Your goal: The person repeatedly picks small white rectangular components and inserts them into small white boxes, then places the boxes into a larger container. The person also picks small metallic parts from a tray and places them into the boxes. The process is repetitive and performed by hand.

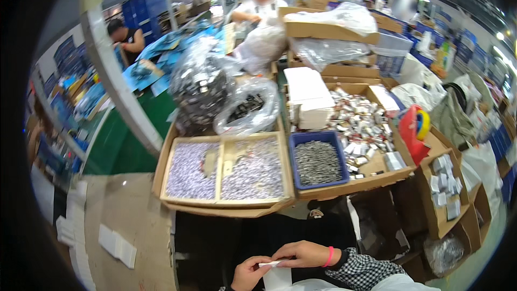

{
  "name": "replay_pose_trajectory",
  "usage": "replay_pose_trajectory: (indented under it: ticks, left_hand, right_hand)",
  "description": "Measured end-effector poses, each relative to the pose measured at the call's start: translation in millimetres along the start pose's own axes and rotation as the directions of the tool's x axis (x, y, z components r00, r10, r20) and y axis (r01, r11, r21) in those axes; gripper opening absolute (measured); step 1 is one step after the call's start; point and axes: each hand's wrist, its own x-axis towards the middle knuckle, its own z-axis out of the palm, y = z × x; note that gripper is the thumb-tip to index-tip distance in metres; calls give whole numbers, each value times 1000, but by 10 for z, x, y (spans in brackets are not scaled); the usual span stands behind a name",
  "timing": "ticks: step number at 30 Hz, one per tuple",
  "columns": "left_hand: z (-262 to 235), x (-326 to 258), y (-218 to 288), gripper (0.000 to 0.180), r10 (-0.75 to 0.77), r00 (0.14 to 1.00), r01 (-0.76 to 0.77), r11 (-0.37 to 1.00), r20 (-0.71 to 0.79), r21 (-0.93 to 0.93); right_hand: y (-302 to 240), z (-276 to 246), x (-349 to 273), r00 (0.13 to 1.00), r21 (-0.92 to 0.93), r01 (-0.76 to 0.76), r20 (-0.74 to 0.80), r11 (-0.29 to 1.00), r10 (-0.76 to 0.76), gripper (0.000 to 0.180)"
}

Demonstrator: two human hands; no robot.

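Both of my hands meet at the bottom middle of the head view, close to my body. My left hand (pixel 249 272) and my right hand (pixel 301 254) pinch the top edge of a small white paper packet (pixel 277 276) that hangs between them. A pink band circles my right wrist above a black-and-white checked sleeve. In front of me stands a shallow cardboard tray (pixel 223 200) with two compartments of small silvery parts, and beside it a blue bin (pixel 294 145) of dark metal parts.
A big cardboard box (pixel 377 178) of small white packs sits right of the blue bin. White boxes (pixel 307 97) and clear bags of parts (pixel 202 83) are stacked behind. White cards (pixel 117 245) lie on cardboard at the left. Other people work at the far benches.
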Motion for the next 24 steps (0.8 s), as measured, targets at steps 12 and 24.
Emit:
replay_pose_trajectory:
  ticks: [12,24]
  left_hand:
    - [-38,-48,301,15,80,995,-86,988,53,126]
    - [-108,33,-44,24,92,974,-38,967,209,-251]
  right_hand:
    - [-86,102,-102,992,-27,24,-122,999,-27,23]
    - [-34,212,-23,969,-204,5,-240,979,-55,15]
